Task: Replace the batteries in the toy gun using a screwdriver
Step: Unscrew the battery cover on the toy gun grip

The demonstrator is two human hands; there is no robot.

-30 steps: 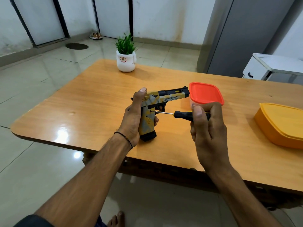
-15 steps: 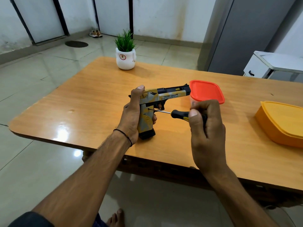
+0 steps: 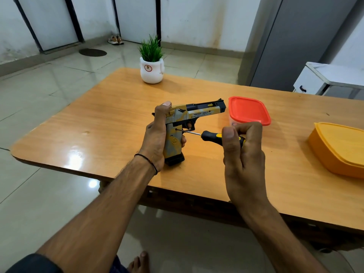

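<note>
A yellow, grey and black toy gun (image 3: pixel 194 113) stands upright on its grip base on the wooden table (image 3: pixel 98 127), barrel pointing right. My left hand (image 3: pixel 155 138) wraps around the back of the grip, thumb up on the slide. My right hand (image 3: pixel 243 154) grips the black and yellow handle of a screwdriver (image 3: pixel 211 135). Its thin shaft runs left and the tip sits in a hole at the top of the grip, just behind the trigger. No batteries are visible.
A clear container with a red lid (image 3: pixel 249 110) stands just right of the barrel. An orange lidded box (image 3: pixel 340 148) lies at the right edge. A white pot with a green plant (image 3: pixel 151 66) sits at the table's far side. A white cabinet (image 3: pixel 327 79) stands beyond.
The screwdriver handle has shifted slightly in my right hand, with fingers re-gripping it as it turns. The tip stays in the grip hole. The gun and my left hand hold still.
</note>
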